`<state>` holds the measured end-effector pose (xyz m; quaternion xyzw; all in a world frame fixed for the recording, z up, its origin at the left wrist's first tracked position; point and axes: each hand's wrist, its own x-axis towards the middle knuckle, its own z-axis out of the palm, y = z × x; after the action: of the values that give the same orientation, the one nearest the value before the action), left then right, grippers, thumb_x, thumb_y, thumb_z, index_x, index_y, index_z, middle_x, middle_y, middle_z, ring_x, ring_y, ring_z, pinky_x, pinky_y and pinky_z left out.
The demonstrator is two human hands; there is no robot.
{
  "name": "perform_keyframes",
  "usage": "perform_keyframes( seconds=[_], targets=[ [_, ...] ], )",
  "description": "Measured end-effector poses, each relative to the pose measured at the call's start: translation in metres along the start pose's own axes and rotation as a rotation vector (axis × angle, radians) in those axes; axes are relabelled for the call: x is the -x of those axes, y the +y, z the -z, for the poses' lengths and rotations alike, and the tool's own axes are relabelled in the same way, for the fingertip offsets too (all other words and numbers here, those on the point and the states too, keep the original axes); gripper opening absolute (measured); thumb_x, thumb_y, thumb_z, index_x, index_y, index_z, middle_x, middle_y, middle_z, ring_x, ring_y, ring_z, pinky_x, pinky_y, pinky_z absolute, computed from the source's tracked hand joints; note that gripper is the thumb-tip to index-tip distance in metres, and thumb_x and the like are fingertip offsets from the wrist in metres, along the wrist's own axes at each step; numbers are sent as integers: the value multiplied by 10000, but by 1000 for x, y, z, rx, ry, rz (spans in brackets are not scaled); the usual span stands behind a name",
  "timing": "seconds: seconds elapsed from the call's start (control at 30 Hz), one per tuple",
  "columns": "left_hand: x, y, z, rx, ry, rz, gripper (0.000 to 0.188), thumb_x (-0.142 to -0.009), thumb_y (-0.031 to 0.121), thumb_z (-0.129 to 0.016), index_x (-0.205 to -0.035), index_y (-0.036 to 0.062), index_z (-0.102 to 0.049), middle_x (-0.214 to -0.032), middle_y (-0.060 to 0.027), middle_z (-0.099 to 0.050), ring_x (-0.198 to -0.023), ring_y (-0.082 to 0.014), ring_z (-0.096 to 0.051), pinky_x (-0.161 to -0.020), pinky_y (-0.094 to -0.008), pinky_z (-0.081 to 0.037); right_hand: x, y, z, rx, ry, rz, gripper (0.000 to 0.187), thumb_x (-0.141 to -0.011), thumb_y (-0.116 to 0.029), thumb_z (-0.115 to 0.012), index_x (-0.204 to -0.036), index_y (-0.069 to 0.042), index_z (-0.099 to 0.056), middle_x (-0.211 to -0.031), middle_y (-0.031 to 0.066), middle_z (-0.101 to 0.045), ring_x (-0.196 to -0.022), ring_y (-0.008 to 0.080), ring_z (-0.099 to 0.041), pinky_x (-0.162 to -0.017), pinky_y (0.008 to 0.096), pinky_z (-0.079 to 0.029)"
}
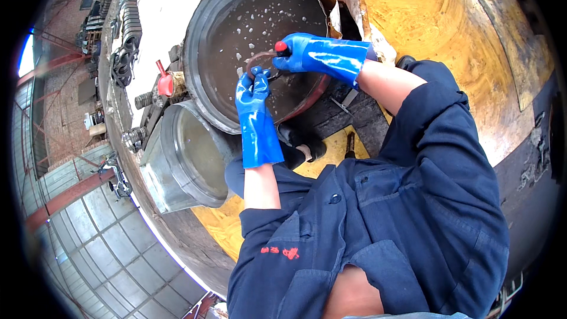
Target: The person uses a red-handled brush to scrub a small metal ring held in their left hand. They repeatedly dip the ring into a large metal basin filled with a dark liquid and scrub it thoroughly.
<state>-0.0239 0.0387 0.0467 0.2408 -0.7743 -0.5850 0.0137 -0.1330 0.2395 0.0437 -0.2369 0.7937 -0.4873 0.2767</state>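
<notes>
the left grip (253,93) pinches a brown curved piece (258,57) above the water (223,38) in the tub (192,66), probably so drips fall back; the right grip (300,53) curls round a red-tipped handle (280,46) beside it, likely for control.

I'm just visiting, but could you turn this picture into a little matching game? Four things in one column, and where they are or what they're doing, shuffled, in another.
Things
1. Left hand
2. Right hand
3. Large round tub
4. Smaller bucket

Places and states
A. Beneath both hands, holding murky liquid
B. Gripping a red-ended handle
C. To the lower left of both hands in the picture
D. Fingers at the lower edge of a curved brown part

Right pairs: 1-D, 2-B, 3-A, 4-C
</notes>
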Motion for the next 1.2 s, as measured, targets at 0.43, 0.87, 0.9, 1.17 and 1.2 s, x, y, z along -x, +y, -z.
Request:
perform_keyframes(
  seconds=[0.43, 0.87, 0.9, 1.17, 1.2],
  targets=[
    [7, 20, 18, -112, 36, 58, 268, -1010, 264, -704, -1137, 29, -693, -993, -80, -766, -821, -153, -698, -660, -278, -523, -6, 13, -1, -43, 327, -55, 266, -939, -349, -700, -953, -94, -776, -797, 114, -752, -728, 264, -719, -752, 377, -568],
    [8, 19, 20, -260, 97, -11, 269, -1003, 263, -701, -1117, 19, -707, -993, -81, -767, -844, -175, -712, -695, -309, -535, 15, 11, -18, -117, 393, 222, 212, -906, -336, -698, -978, -147, -762, -892, 149, -740, -854, 352, -721, -759, 412, -580],
    [4, 10, 30, -483, 227, -202, 273, -998, 270, -693, -1151, 45, -708, -991, -90, -766, -852, -211, -714, -734, -330, -549, 18, 4, -19, -46, 405, 288, 209, -894, -342, -699, -974, -160, -762, -897, 137, -743, -871, 358, -722, -753, 434, -580],
    [-55, 74, -1, -991, 145, -943, 236, -928, 175, -690, -1145, 115, -763, -1051, -118, -770, -959, -323, -747, -861, -407, -589, 36, 6, -24, 567, -11, 363, 235, -742, -226, -772, -967, -176, -722, -899, 57, -742, -839, 334, -745, -682, 474, -575],
    [-56, 96, -28, -891, 45, -1041, 240, -909, 129, -701, -1139, 106, -762, -1070, -130, -770, -971, -327, -750, -881, -399, -589, 38, 7, -22, 565, -125, 342, 221, -770, -209, -757, -982, -157, -729, -893, 77, -744, -836, 328, -750, -685, 453, -587]
  ],
)
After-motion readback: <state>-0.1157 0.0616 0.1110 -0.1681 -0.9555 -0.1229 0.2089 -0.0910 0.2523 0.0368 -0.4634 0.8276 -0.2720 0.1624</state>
